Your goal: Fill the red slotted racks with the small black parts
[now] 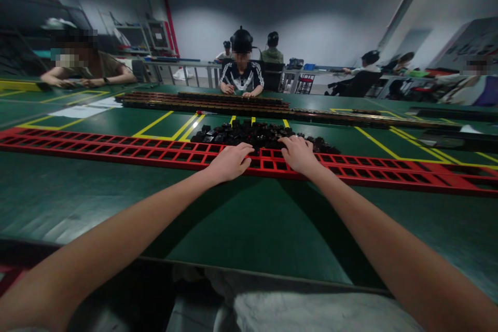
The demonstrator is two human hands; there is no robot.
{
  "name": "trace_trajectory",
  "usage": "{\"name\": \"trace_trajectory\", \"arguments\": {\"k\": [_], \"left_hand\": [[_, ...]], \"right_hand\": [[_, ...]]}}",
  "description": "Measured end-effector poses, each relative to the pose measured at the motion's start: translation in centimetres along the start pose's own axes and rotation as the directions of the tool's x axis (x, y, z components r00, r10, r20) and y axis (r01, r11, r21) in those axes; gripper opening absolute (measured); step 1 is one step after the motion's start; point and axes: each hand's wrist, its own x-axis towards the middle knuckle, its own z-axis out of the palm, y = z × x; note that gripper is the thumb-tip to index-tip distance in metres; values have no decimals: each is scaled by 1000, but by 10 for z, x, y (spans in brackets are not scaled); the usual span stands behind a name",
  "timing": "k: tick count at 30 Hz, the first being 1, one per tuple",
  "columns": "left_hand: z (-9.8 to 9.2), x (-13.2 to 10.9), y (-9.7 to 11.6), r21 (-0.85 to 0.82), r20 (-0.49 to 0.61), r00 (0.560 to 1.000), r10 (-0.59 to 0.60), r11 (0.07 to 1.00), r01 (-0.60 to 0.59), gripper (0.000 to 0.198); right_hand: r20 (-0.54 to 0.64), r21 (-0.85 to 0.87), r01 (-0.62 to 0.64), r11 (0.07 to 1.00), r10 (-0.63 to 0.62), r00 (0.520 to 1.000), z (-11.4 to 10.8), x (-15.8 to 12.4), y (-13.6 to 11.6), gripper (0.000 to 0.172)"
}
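A long red frame (171, 155) with rows of rectangular openings lies across the green table in front of me. My left hand (230, 162) rests over its middle, fingers stretched out to the right and thumb apart, with nothing visible in it. My right hand (299, 153) is over the frame a little further right, its fingers spread and pointing toward a heap of small black parts (249, 132). The heap lies just behind the frame, between and beyond my hands. What exactly the black parts are is too small to tell. My fingertips partly cover the frame's openings.
Long dark strips (202, 102) lie stacked across the table behind the heap. White papers (83, 108) lie at the left, among yellow tape lines (153, 123). A co-worker (241, 75) sits opposite, another person (91, 65) at the left. The table's near edge (249, 274) is close to my body.
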Motion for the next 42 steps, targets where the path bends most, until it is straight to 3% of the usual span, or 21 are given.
{"name": "trace_trajectory", "arguments": {"k": [19,28,36,42], "left_hand": [[-1,0,1,21,20,1000,-8,1000,7,40],[0,0,0,13,8,1000,-2,1000,2,39],[-1,0,0,13,6,1000,3,1000,-3,40],[-2,0,2,16,10,1000,-13,1000,13,40]], "right_hand": [[90,40,-12,999,8,996,4,5,1,44],[-60,83,34,996,-29,998,8,6,6,40],[-282,108,112,988,-77,956,2,5,5,33],[-331,103,100,990,-61,942,-1,2,3,37]]}}
